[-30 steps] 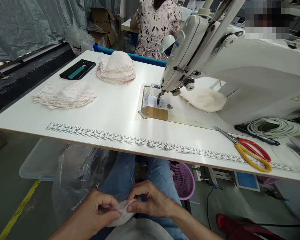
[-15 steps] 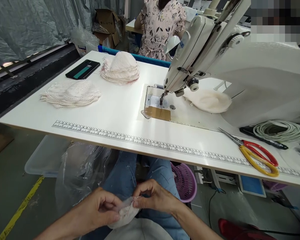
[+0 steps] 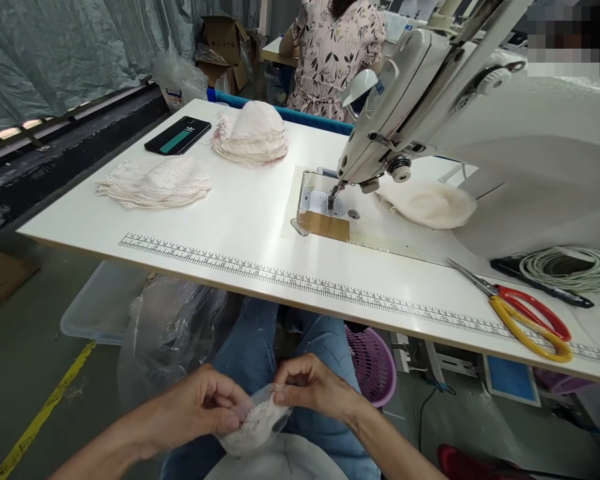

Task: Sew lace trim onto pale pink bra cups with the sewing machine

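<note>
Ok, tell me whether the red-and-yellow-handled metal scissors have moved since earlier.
No: the scissors lie across the same stretch of the black printed ruler.

Bright light whitens the sewing tabletop [image 3: 250,227], with glare near its middle; the floor [image 3: 55,373] below is dim. Detail in the white lace piece [image 3: 256,427] looks soft. Wide-angle distortion stretches the right side; pixelation masks the upper-right corner.

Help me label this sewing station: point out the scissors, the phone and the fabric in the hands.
Scissors [image 3: 501,310]: head view, on the yellow handle near the pivot.
Phone [image 3: 177,140]: head view, on the teal stripe.
Fabric [image 3: 257,425]: head view, on its white, lacy middle.
</note>
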### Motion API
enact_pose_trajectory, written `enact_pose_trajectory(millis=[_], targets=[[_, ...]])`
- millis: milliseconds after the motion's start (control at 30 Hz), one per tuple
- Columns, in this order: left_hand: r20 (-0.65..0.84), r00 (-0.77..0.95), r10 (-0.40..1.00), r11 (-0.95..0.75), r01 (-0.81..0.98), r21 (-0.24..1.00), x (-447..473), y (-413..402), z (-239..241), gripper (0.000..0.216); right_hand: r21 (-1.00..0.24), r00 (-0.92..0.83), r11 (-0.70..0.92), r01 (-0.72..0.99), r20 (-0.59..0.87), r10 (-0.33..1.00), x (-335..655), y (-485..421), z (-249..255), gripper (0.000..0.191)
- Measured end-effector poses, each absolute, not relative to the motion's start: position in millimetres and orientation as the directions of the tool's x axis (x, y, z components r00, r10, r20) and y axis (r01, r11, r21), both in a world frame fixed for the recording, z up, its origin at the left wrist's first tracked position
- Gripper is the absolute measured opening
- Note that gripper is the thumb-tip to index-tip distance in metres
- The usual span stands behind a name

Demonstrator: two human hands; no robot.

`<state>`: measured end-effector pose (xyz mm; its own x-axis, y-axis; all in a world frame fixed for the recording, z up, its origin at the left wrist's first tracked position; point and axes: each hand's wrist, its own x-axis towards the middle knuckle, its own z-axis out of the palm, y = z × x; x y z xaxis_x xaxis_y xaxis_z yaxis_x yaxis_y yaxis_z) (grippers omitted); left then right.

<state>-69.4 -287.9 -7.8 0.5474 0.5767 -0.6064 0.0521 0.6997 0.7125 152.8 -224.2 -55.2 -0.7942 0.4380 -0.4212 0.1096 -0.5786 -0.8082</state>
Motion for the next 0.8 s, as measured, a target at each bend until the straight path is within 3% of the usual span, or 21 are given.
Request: enact_pose_trajectory(millis=[233,600,700,800], targets=[[-0.595,0.518,0.615,0.69,0.013,0.724,-69,-285,-2,0.041,-0.808,-0.787,-0.578,0.115,-0.429,0.443,153,-223,-55,0.028],[-0.642,0.392,0.659,0.651,0.129,0.748,-56,-275,-4,0.045,-0.839,-0.834,-0.542,0.054,-0.336,0.438,151,-223,-49,0.039],[-0.637,0.383,0.669,0.648,0.119,0.752,-55,-273,-3,0.045,-0.915,-0.857,-0.403,0.016,-0.22,0.466,154,-222,-45,0.046],[-0.643,0.389,0.66,0.656,0.119,0.745,-53,-273,-1,0.048,-0.973,-0.84,-0.227,0.05,-0.164,0.518,155,-222,-43,0.033]])
